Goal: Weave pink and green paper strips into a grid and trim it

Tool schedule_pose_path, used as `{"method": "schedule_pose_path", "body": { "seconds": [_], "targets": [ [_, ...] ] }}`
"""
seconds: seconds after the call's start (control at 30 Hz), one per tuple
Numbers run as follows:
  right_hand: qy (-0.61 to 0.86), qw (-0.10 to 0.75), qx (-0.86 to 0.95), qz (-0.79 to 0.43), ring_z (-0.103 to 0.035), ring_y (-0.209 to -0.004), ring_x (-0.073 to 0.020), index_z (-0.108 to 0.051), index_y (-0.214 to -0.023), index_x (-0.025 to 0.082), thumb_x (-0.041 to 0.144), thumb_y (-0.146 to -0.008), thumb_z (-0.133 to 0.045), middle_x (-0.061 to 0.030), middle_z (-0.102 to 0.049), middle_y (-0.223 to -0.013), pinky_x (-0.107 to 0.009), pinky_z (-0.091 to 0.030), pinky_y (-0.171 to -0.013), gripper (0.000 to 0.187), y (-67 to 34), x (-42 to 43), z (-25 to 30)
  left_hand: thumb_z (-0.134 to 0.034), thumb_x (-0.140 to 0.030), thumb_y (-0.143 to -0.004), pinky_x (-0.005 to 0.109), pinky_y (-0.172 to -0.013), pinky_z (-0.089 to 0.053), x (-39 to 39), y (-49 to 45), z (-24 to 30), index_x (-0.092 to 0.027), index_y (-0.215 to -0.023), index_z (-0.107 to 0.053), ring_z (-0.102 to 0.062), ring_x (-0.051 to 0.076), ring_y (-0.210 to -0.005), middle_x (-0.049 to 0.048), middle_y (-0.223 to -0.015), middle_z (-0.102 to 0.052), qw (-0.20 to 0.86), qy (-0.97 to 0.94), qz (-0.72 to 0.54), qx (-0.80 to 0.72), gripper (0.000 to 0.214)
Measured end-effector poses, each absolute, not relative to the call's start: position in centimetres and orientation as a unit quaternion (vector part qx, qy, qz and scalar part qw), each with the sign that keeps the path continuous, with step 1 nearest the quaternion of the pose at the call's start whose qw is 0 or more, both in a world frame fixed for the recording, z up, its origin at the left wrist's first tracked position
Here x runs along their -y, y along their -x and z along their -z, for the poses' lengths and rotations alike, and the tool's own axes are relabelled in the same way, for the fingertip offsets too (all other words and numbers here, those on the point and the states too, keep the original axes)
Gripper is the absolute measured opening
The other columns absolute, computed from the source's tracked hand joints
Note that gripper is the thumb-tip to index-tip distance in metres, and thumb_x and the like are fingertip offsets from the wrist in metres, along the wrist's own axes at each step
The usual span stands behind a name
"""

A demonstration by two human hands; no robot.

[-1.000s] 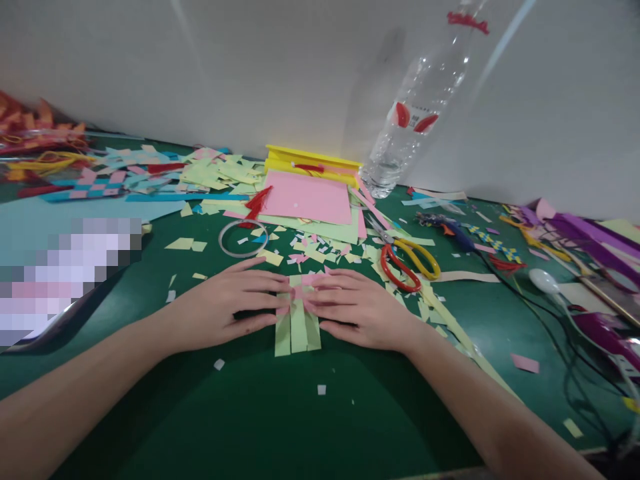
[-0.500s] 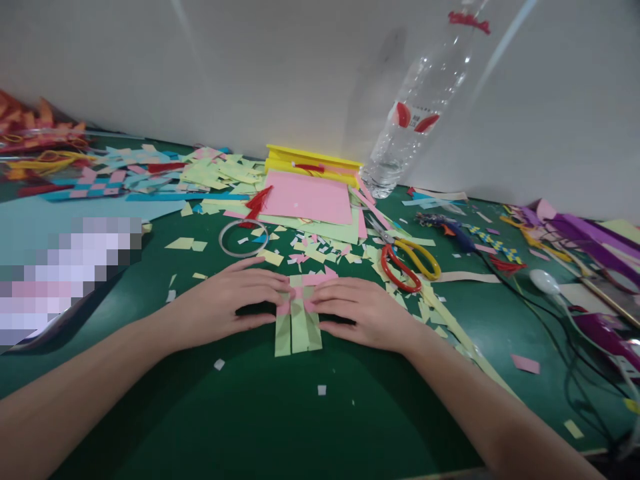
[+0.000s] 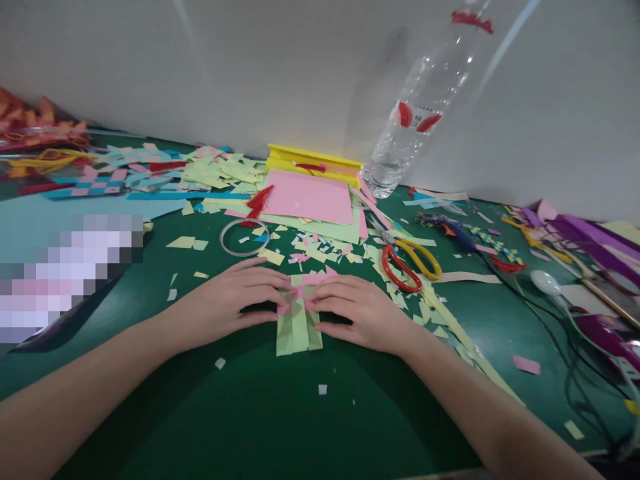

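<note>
Light-green paper strips (image 3: 299, 333) lie side by side, with pink strips (image 3: 299, 292) crossing them at the top in a small weave. My left hand (image 3: 237, 298) grips the left edge of this weave, thumb below and fingers on top. On the opposite edge my right hand (image 3: 357, 308) holds it the same way. Fingertips of both hands hide the sides of the crossing. The lower ends of the green strips stick out toward me, flat on the table and close together.
Scissors (image 3: 403, 260) with red and yellow handles lie beyond my right hand. A clear tape ring (image 3: 244, 238), paper scraps (image 3: 320, 252) and pink paper sheets (image 3: 307, 197) are behind the hands. A tilted plastic bottle (image 3: 415, 113) stands by the wall. A glue gun (image 3: 603, 333) and cable lie right.
The gap between the left green strip and the middle one has closed, and the strips now sit against each other. Both hands have stayed nearly in place.
</note>
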State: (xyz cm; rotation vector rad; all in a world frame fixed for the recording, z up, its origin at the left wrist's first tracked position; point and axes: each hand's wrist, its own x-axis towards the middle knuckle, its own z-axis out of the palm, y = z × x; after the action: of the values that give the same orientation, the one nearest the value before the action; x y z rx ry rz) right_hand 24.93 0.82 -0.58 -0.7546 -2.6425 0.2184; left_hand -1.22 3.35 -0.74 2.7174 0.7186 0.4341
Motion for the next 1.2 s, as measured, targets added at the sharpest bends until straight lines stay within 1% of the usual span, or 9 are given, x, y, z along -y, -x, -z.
{"method": "schedule_pose_path", "body": {
  "seconds": [0.17,0.27,0.43,0.53,0.63,0.8,0.87,1.0,1.2],
  "targets": [
    [0.271,0.198,0.939,-0.079,-0.057,-0.109,-0.0159,-0.062,-0.103,0.02,0.034,-0.088,-0.054,-0.0024,-0.067,-0.109,-0.034,-0.044,-0.097,0.022,-24.74,-0.8,0.51,-0.047,-0.038,-0.091,0.041,-0.113,-0.02,-3.42,1.26,0.95,-0.03,-0.108,-0.062,-0.053,0.016,-0.116,-0.0008,-0.119,-0.063,0.144,-0.946,-0.148,-0.249,0.023],
    [0.274,0.191,0.939,-0.082,-0.055,-0.112,-0.016,-0.06,-0.107,0.021,0.035,-0.089,-0.052,-0.0034,-0.065,-0.114,-0.035,-0.043,-0.098,0.024,-24.73,-0.77,0.39,-0.047,-0.039,-0.091,0.041,-0.113,-0.021,-3.53,1.31,1.06,-0.03,-0.11,-0.06,-0.053,0.015,-0.116,-0.0005,-0.119,-0.063,0.137,-0.949,-0.145,-0.245,0.025],
    [0.266,0.191,0.943,-0.058,-0.054,-0.113,-0.0166,-0.059,-0.11,0.02,0.035,-0.091,-0.048,-0.0034,-0.064,-0.115,-0.036,-0.04,-0.1,0.026,-24.89,-0.75,0.26,-0.046,-0.038,-0.092,0.039,-0.113,-0.019,-3.49,1.29,0.97,-0.03,-0.105,-0.062,-0.054,0.014,-0.115,-0.0023,-0.117,-0.064,0.136,-0.948,-0.145,-0.248,0.022],
    [0.267,0.18,0.945,-0.049,-0.053,-0.112,-0.017,-0.059,-0.111,0.019,0.035,-0.092,-0.047,-0.0041,-0.064,-0.116,-0.037,-0.038,-0.101,0.029,-24.69,-0.63,0.18,-0.043,-0.035,-0.094,0.04,-0.113,-0.019,-3.44,1.26,0.95,-0.029,-0.105,-0.062,-0.055,0.014,-0.114,-0.002,-0.117,-0.065,0.131,-0.949,-0.153,-0.244,0.023],
    [0.273,0.154,0.948,-0.053,-0.051,-0.116,-0.0171,-0.057,-0.116,0.019,0.032,-0.093,-0.042,-0.0036,-0.062,-0.119,-0.039,-0.034,-0.105,0.03,-24.29,-0.4,0.03,-0.041,-0.033,-0.094,0.04,-0.113,-0.02,-3.41,1.26,0.95,-0.029,-0.107,-0.061,-0.054,0.014,-0.115,-0.0013,-0.118,-0.064,0.129,-0.95,-0.147,-0.245,0.025],
    [0.251,0.129,0.958,-0.044,-0.045,-0.124,-0.0147,-0.055,-0.12,0.021,0.023,-0.095,-0.037,-0.0003,-0.059,-0.126,-0.04,-0.02,-0.113,0.032,-23.95,-0.12,-0.09,-0.042,-0.031,-0.094,0.04,-0.113,-0.02,-3.37,1.2,0.92,-0.028,-0.106,-0.061,-0.055,0.014,-0.114,-0.0016,-0.118,-0.064,0.122,-0.95,-0.145,-0.249,0.023],
    [0.245,0.12,0.961,-0.037,-0.042,-0.127,-0.0137,-0.054,-0.122,0.02,0.021,-0.095,-0.036,-0.0003,-0.057,-0.129,-0.04,-0.017,-0.114,0.033,-24.0,-0.14,-0.03,-0.043,-0.031,-0.094,0.04,-0.113,-0.02,-3.35,1.17,0.93,-0.028,-0.104,-0.062,-0.055,0.014,-0.114,-0.0013,-0.118,-0.064,0.124,-0.948,-0.147,-0.252,0.021],
    [0.244,0.103,0.963,-0.038,-0.038,-0.129,-0.013,-0.054,-0.123,0.021,0.02,-0.094,-0.036,0.0003,-0.055,-0.13,-0.04,-0.016,-0.115,0.034,-24.09,-0.3,0.17,-0.046,-0.03,-0.092,0.04,-0.111,-0.022,-3.3,1.12,1.05,-0.027,-0.102,-0.062,-0.053,0.014,-0.116,-0.0011,-0.118,-0.063,0.131,-0.946,-0.145,-0.26,0.018],
    [0.25,0.106,0.961,-0.046,-0.04,-0.128,-0.0123,-0.058,-0.116,0.023,0.019,-0.094,-0.037,0.0012,-0.059,-0.126,-0.041,-0.016,-0.114,0.03,-24.0,-0.31,0.12,-0.046,-0.03,-0.092,0.039,-0.109,-0.023,-3.05,0.91,1.23,-0.026,-0.096,-0.062,-0.053,0.014,-0.115,-0.001,-0.116,-0.064,0.132,-0.942,-0.153,-0.267,0.017]
  ]
}}
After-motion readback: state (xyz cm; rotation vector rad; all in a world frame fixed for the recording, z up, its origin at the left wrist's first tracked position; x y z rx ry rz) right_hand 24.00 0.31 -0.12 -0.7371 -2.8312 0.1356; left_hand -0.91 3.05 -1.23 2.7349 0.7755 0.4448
